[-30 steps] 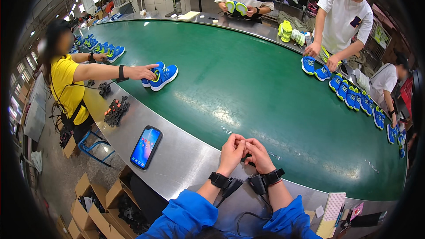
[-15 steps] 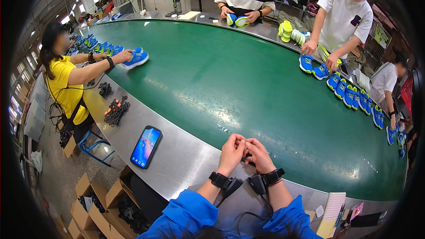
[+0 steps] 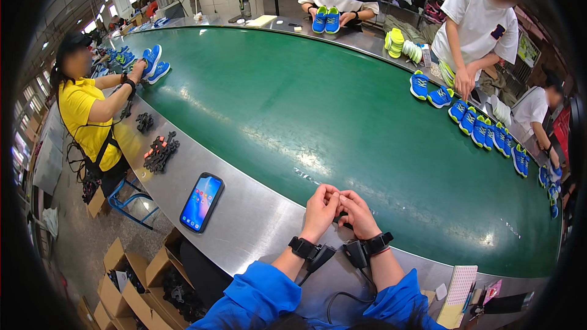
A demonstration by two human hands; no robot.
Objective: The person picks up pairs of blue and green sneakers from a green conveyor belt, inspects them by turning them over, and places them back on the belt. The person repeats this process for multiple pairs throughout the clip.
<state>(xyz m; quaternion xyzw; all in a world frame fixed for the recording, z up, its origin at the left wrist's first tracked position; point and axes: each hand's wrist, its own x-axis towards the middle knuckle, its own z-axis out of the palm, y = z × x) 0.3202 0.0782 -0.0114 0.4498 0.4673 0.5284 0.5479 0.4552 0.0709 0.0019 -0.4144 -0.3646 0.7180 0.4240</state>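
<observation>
1) Belt: green, broad, flat, fills most of view; prob this wide so folk on both sides can reach it
2) Ledge: metal strip btwn person & belt, w/ forearms over it; looks handy as a prop, can't tell how much weight it takes
3) Co-worker in yellow, far L: has shoes at belt's L edge, one tipped up, maybe to check it
4) Boxes: open, low L, below ledge, dark bits inside; prob there to keep bulk off ledge
5) Shoe row: blue, along belt's far R edge, prob lined up for easy reach from that side
6) Left hand & right hand: meet at belt's near edge, fingertips pressed together; can't tell if anything's pinched btwn; looks like a resting hold
7) Phone: flat on ledge, well L of hands, screen up & lit, prob for a quick glance
8) Straps: black, round both wrists, prob so fingers stay free
</observation>
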